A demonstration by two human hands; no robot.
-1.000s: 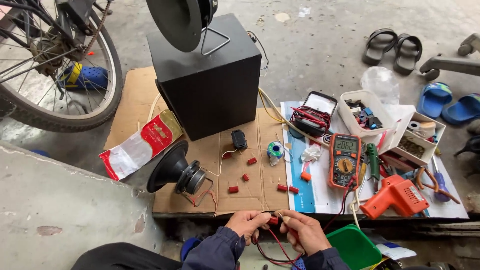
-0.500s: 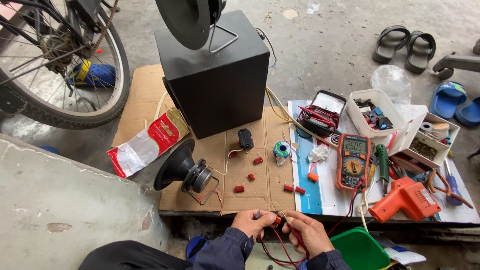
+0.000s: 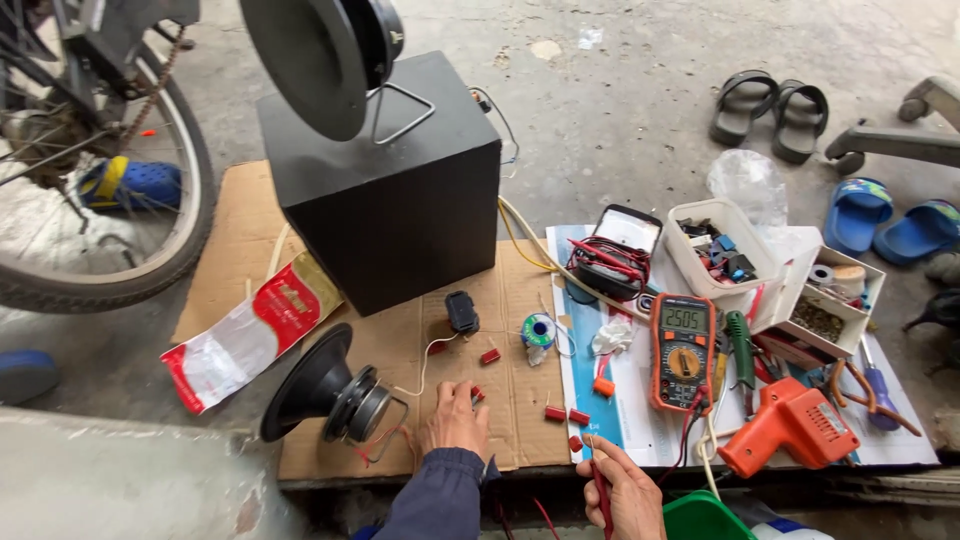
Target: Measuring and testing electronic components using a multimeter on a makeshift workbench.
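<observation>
Head view: left hand (image 3: pixel 455 420) palm-down on cardboard sheet (image 3: pixel 520 330), fingers spread, fingertips at small red capacitor (image 3: pixel 477 394); grip on it not discernible. Right hand (image 3: pixel 625 490) at bench edge, fingers pinched shut round red probe (image 3: pixel 600 480). More red capacitors (image 3: pixel 567 415) just beside probe tip. Orange multimeter (image 3: pixel 683 352) right of them; black speaker driver (image 3: pixel 325 390) left of left hand.

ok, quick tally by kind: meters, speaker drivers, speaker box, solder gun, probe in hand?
Black speaker box: 1
Speaker drivers: 2 (atop the box, lying on the cardboard)
Multimeters: 2 (orange digital, black analog)
Orange soldering gun: 1
Red probe in right hand: 1
Total: 7
</observation>
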